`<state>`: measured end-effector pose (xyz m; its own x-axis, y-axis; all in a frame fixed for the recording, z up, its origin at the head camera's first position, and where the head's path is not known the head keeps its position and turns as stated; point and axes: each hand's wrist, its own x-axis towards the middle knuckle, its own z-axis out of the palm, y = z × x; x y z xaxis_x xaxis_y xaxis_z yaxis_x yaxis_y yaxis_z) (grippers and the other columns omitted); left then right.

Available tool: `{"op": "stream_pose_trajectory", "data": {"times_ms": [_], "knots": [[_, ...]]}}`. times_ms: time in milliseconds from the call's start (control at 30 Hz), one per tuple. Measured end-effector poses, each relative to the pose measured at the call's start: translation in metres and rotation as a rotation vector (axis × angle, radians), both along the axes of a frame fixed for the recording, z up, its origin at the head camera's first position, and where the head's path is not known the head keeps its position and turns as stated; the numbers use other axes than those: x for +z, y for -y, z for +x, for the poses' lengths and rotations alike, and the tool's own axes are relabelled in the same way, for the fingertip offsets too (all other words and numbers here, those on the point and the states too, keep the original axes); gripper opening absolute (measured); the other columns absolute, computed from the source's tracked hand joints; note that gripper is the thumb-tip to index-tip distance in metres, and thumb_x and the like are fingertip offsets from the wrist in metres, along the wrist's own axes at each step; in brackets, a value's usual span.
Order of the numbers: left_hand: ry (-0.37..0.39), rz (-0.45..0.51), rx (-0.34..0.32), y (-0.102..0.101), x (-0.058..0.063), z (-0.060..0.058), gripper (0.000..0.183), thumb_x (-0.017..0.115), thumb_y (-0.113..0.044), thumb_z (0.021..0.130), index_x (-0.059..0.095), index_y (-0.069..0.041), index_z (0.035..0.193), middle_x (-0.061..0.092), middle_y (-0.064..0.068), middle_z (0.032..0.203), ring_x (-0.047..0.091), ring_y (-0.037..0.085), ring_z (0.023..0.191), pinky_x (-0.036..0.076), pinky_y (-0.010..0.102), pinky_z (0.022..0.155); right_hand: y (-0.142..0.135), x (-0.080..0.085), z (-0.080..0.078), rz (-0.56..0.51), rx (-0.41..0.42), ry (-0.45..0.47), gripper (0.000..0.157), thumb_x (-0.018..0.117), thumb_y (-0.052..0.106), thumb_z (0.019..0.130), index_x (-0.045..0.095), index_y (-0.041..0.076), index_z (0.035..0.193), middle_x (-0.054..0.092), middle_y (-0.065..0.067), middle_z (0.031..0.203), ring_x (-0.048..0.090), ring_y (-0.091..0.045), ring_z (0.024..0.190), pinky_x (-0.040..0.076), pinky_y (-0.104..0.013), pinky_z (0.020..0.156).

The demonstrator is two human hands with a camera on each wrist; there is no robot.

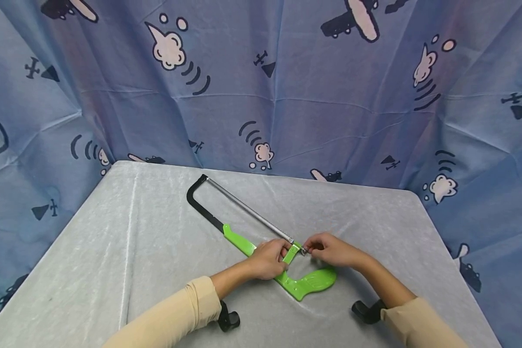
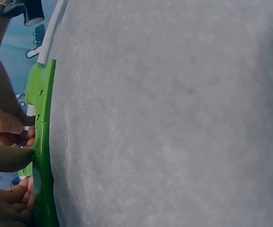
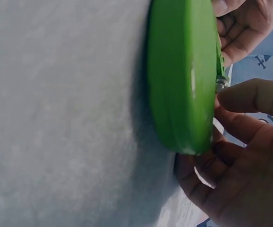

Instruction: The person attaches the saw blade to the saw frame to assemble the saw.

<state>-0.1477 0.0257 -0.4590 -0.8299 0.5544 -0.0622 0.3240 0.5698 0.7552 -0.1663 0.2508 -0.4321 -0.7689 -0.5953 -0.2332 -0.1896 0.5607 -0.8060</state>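
One tabletop point(image 1: 356, 210) — left grip point(image 1: 266, 260) and right grip point(image 1: 332, 250) hold one hacksaw point(image 1: 239, 241).

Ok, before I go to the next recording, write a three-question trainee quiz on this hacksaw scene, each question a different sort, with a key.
1. Fill in: the left hand grips a ____ part of the hacksaw.
2. True or false: the black end of the frame lies nearer the curtain than the handle does.
3. Choose: the right hand has its thumb and fingertips at A, the black end; B, the small metal fitting; C, the curtain.

Key: 1, green; 2, true; 3, B.
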Motion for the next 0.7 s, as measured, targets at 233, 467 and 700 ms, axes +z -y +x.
{"op": "stream_pose_trajectory", "data": {"times_ms": [233,467,700], "knots": [[-0.005,0.013,-0.004,0.001,0.000,0.000,0.036,0.075,-0.004,0.080,0.062,-0.004,0.113,0.057,-0.003,0.086,0.050,0.004,0.075,0.039,0.026,0.082,0.004,-0.002,-0.002,0.066,0.021,-0.021,0.015,0.064,-0.001,0.080,0.063,-0.005,0.094,0.055,-0.002,0.080,0.050,-0.011,0.071,0.044,-0.024,0.063],[-0.004,0.017,-0.006,0.001,0.000,0.000,0.036,0.074,-0.004,0.080,0.062,-0.004,0.114,0.056,-0.005,0.086,0.050,0.003,0.074,0.039,0.025,0.082,0.013,0.000,-0.001,0.145,0.009,-0.030,0.016,0.074,0.011,0.076,0.060,0.004,0.080,0.049,0.003,0.069,0.046,-0.011,0.064,0.038,-0.024,0.058],[-0.004,0.007,0.009,0.001,-0.002,-0.001,0.036,0.073,-0.005,0.080,0.063,-0.006,0.114,0.056,-0.007,0.085,0.049,0.002,0.073,0.039,0.023,0.077,0.023,0.004,-0.001,0.222,-0.019,-0.025,0.022,0.075,0.013,0.077,0.055,0.009,0.070,0.045,0.006,0.061,0.043,-0.009,0.056,0.035,-0.024,0.053]]}}
